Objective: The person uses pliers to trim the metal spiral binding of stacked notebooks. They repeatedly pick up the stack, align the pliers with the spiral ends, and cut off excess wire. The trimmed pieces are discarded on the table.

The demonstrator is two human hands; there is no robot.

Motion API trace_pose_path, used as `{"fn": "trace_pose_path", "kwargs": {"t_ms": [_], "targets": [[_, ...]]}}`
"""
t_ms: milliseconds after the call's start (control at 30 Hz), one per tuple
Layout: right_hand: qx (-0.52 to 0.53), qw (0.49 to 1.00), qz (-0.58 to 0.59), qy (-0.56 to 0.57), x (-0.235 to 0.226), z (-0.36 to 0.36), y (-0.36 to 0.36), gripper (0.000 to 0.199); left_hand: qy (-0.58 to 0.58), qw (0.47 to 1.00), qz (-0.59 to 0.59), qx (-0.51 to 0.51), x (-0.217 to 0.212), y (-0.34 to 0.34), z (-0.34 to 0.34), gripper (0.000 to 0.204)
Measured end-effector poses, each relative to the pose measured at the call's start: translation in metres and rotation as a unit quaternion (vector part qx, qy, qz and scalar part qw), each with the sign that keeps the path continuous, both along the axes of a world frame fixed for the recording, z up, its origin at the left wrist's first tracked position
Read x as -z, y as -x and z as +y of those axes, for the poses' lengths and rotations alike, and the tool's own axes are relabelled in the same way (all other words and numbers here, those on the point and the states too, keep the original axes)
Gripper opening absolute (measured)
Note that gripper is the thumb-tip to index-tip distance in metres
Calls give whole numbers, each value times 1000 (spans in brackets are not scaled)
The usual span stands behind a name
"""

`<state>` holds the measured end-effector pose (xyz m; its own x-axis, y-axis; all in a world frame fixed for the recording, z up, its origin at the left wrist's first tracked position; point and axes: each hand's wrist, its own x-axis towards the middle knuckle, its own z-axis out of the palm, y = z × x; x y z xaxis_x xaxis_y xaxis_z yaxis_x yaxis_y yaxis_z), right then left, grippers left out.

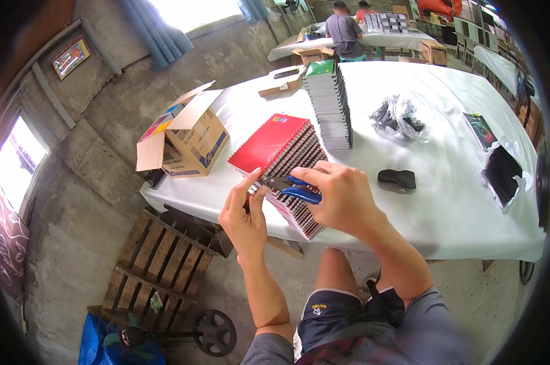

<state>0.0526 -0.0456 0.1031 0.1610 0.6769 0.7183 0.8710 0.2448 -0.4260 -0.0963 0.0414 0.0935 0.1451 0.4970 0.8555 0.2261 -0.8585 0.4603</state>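
A tall stack of red spiral notebooks (pixel 272 143) stands near the front edge of the table, its wire bindings turned toward my right side. In my right hand (pixel 351 198) is a pair of blue-handled cutting pliers (pixel 302 194), fingers wrapped round the grips. The metal jaws point left, at the near corner of the top notebook. There my left hand (pixel 244 213) has its thumb and forefinger closed around the plier tips and the notebook's corner. What exactly those fingertips pinch is too small to make out.
Behind the red pile rises a taller notebook stack (pixel 328 106) with a green cover. An opened cardboard box (pixel 196 143) stands left. To the right lie a black cloth-like item (pixel 397 179), a plastic bag (pixel 396 118) and black coils (pixel 503 173). A wooden pallet (pixel 159 261) is below left.
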Motion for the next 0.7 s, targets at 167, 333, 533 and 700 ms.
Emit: {"fn": "trace_pose_path", "kwargs": {"t_ms": [167, 333, 533, 700], "targets": [[-52, 998, 24, -41, -6, -12, -13, 42, 123, 957, -232, 122, 2, 10, -1, 25], [38, 997, 56, -41, 38, -44, -72, 44, 280, 666, -391, 569, 5, 1, -50, 20], [266, 955, 114, 62, 148, -143, -175, 42, 747, 143, -344, 551, 110, -74, -102, 19], [433, 891, 127, 45, 199, -226, -203, 43, 810, 138, -373, 431, 120, -184, -88, 30]]}}
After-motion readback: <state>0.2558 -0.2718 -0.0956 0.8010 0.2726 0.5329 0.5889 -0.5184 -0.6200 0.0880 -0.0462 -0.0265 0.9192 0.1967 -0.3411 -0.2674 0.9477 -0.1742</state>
